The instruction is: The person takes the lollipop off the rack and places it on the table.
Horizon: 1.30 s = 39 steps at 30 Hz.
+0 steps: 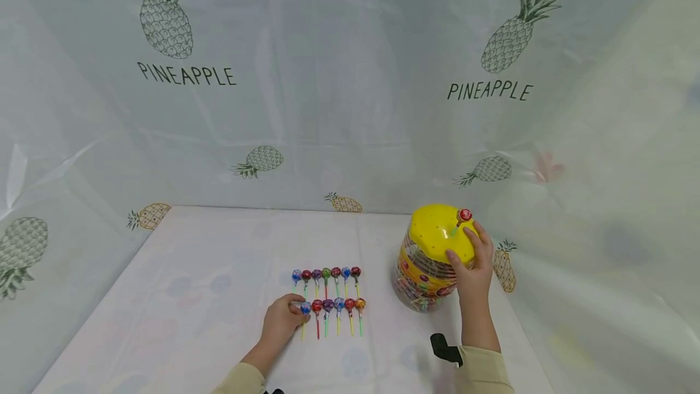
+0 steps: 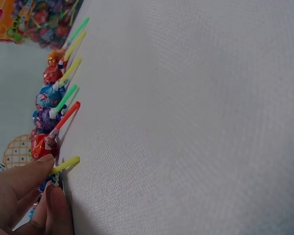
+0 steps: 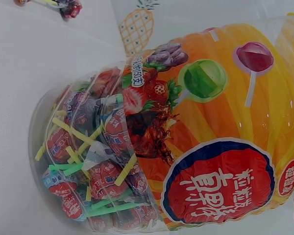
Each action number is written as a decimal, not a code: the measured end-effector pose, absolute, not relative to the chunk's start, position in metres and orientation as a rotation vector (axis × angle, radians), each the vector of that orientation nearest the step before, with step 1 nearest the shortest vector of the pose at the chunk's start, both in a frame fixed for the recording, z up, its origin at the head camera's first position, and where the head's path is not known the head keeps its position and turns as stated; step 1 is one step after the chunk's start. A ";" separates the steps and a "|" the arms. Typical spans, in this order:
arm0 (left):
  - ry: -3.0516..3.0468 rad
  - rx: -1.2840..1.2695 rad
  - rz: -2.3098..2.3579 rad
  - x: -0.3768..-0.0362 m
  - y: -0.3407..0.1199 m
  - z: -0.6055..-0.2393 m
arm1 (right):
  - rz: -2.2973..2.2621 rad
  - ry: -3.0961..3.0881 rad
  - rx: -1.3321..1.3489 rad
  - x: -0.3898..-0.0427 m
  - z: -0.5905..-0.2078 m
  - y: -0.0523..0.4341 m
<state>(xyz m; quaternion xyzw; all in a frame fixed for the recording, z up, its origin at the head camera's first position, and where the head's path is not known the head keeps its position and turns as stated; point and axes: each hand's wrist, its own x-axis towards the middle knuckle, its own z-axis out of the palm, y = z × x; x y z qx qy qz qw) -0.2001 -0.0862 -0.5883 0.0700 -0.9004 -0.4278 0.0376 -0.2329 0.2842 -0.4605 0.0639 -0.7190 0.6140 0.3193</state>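
Note:
My left hand (image 1: 282, 321) pinches a blue-wrapped lollipop (image 1: 305, 307) at the left end of the front row. Its yellow stick (image 2: 66, 165) pokes out past the fingertips in the left wrist view, where the fingers partly hide its head. On the right, my right hand (image 1: 474, 260) grips the edge of a yellow lid (image 1: 432, 230), thumb in front and fingers over the top. That lid tops a large clear plastic jar (image 1: 418, 278) of lollipops. A red lollipop (image 1: 463, 216) with a green stick sits on the lid beside the fingers.
Behind the front row lies a back row of lollipops, including a green one (image 1: 326, 273), sticks toward me. Everything stands on a white-covered table (image 1: 219, 260). A pineapple-printed curtain (image 1: 339, 78) hangs behind it and along the sides.

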 end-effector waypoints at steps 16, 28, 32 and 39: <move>-2.755 0.178 -1.331 -0.202 -0.093 -0.584 | 1.612 -1.911 0.157 -0.223 -0.448 0.278; -2.628 -0.141 -1.534 -0.223 -0.047 -0.508 | 1.593 -1.919 0.151 -0.230 -0.458 0.285; -2.589 -0.258 -1.599 -0.230 -0.025 -0.487 | 1.607 -1.916 0.150 -0.224 -0.451 0.283; -2.561 -0.404 -1.565 -0.239 0.005 -0.453 | 1.643 -1.900 0.137 -0.240 -0.472 0.293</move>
